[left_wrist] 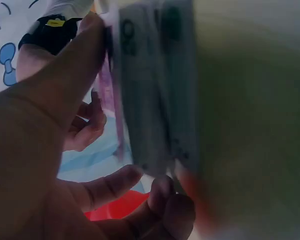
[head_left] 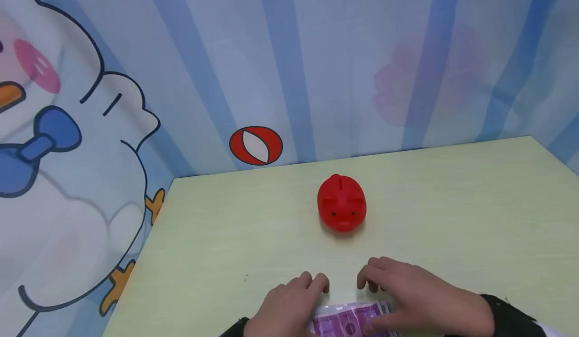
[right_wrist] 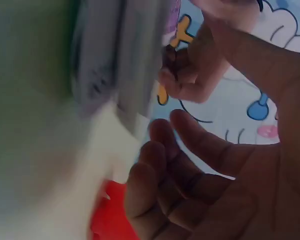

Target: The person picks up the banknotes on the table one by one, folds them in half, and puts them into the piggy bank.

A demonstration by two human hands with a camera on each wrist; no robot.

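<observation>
Notes: we have a small stack of purple banknotes (head_left: 350, 319) at the near table edge, between both hands; several sheets, edges not flush.
Left hand: our left hand (head_left: 285, 309) rests on the stack's left end, thumb (left_wrist: 65, 70) along the paper and fingers curled in under it, so it is holding the notes, not flat.
Right hand: our right hand (head_left: 418, 302) covers the right end, thumb pressed on the top sheet; fingers arch loosely forward over the table. The right wrist view is blurred, so we cannot tell whether those fingers pinch the paper.
Pig: red piggy bank (head_left: 341, 203) stands well apart, further back on the pale green table (head_left: 452, 201), snout facing us. The coin slot on top is too small to make out.
Step, as we judge it: gathering and squaring the notes.
Doing it well: we should hold both ends evenly and tap the long edge on the table so the sheets line up. Light thumb pressure, or the top note slides.
Risk: loose sheets fanning off the near edge.
Backdrop: cartoon duck curtain (head_left: 68, 151) behind and left.
</observation>
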